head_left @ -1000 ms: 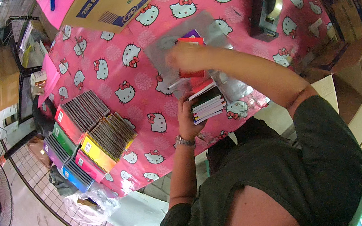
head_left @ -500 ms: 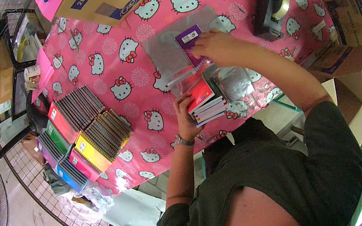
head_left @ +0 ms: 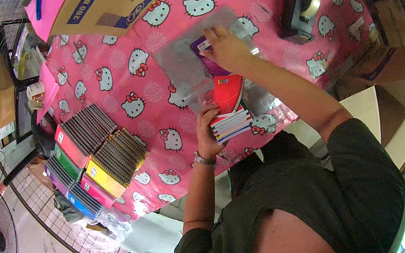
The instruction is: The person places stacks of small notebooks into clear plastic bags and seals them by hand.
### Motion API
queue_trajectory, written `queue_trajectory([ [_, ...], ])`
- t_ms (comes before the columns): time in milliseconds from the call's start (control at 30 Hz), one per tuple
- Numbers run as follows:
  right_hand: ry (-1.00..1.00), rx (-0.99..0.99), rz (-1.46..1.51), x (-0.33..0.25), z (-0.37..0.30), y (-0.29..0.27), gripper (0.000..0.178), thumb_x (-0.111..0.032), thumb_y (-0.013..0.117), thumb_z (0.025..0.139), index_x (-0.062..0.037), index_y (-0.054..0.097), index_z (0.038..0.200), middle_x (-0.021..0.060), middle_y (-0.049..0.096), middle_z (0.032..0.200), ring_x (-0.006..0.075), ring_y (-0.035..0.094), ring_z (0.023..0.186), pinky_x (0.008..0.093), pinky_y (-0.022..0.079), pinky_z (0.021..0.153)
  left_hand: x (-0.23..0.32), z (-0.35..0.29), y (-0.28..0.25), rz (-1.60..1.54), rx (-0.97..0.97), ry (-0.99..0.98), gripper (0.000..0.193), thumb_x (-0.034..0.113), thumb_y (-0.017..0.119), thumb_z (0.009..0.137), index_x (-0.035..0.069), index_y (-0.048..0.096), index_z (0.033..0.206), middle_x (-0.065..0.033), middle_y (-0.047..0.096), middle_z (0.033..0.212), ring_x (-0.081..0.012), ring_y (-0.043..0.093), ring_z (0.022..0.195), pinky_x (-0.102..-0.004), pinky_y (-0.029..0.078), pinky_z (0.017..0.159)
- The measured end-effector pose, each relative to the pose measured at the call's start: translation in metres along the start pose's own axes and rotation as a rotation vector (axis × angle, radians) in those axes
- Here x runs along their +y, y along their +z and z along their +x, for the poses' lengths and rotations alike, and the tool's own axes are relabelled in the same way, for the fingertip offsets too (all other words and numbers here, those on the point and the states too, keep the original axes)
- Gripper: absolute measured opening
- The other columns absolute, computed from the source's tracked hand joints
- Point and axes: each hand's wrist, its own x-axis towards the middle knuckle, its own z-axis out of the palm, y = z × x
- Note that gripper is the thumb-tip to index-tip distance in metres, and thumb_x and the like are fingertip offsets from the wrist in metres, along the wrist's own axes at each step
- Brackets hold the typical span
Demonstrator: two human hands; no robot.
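Observation:
My left hand (head_left: pixel 207 130) wraps round the left side of a stack of small spiral notebooks (head_left: pixel 232 125), their white page edges toward me. On top, a red notebook (head_left: pixel 229 93) tilts up, its spiral along the right side. Beyond it a purple notebook (head_left: pixel 198 47) lies on a clear plastic sheet (head_left: pixel 175 51). My right hand (head_left: pixel 227 51) rests over the purple notebook's right part, fingers apart, thumb near its white label; the hand hides much of the cover. More clear plastic (head_left: pixel 261 97) shows beside the stack, under my right forearm.
Rows of spiral notebooks (head_left: pixel 102 147) in several colours stand at the left of the pink patterned tablecloth (head_left: pixel 158 112). A black tape dispenser (head_left: pixel 295 11) sits at the far right. A cardboard carton (head_left: pixel 115 8) occupies the far edge; an open box (head_left: pixel 386 81) stands at right.
My right hand has shifted from the purple notebook's right edge further over its cover. The red top notebook has tilted up away from the stack. My left hand keeps its hold.

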Motion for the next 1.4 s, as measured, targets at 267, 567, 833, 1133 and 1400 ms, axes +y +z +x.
queue_trajectory([
  [267, -0.233, -0.385, -0.123, 0.011, 0.037, -0.039, 0.034, -0.026, 0.072, 0.074, -0.0099, 0.055, 0.099, 0.0111, 0.057, 0.11, 0.0317, 0.057, 0.098, 0.0425, 0.046, 0.078, 0.01, -0.01, -0.001, -0.008, 0.068, -0.106, 0.07, 0.011, 0.078, 0.06, 0.006, 0.045, 0.121, -0.0189, 0.041, 0.128, -0.032, 0.045, 0.117, -0.0438, 0.038, 0.099],
  [567, -0.114, -0.73, 1.087, -0.032, -0.034, -0.077, 0.049, -0.02, 0.066, 0.079, -0.0101, 0.047, 0.123, 0.0167, 0.061, 0.11, 0.0323, 0.063, 0.096, 0.0416, 0.048, 0.085, 0.018, -0.002, -0.002, -0.097, 0.062, -0.136, 0.129, 0.009, 0.08, 0.062, 0.013, -0.019, 0.145, -0.0202, 0.029, 0.144, -0.0333, 0.031, 0.134, -0.0452, 0.025, 0.11],
  [833, -0.106, -0.329, 0.585, 0.0, -0.12, -0.029, 0.096, -0.018, 0.082, 0.053, -0.0022, 0.033, 0.134, 0.0192, 0.042, 0.129, 0.0382, 0.036, 0.126, 0.0541, 0.022, 0.109, 0.004, 0.0, 0.003, -0.264, 0.107, -0.323, 0.134, 0.013, 0.083, 0.059, 0.015, -0.023, 0.143, -0.0175, 0.04, 0.132, -0.0295, 0.043, 0.121, -0.0431, 0.031, 0.106],
  [1133, -0.231, -0.313, 0.445, 0.0, -0.111, -0.005, 0.103, -0.025, 0.081, 0.055, -0.0049, 0.026, 0.14, 0.0178, 0.039, 0.136, 0.0348, 0.034, 0.131, 0.0569, 0.015, 0.11, -0.002, -0.018, -0.014, -0.311, 0.128, -0.34, 0.126, 0.014, 0.083, 0.055, 0.01, -0.004, 0.146, -0.0158, 0.041, 0.129, -0.0287, 0.042, 0.12, -0.042, 0.03, 0.106],
  [1400, -0.261, -0.408, 0.53, -0.006, -0.116, -0.01, 0.101, -0.028, 0.08, 0.058, -0.0137, 0.026, 0.142, 0.0151, 0.038, 0.14, 0.0341, 0.033, 0.133, 0.0497, 0.012, 0.113, -0.011, -0.012, -0.018, -0.173, 0.071, -0.22, 0.1, 0.029, 0.086, 0.051, 0.006, 0.031, 0.132, -0.0154, 0.042, 0.128, -0.0291, 0.042, 0.122, -0.042, 0.031, 0.105],
])
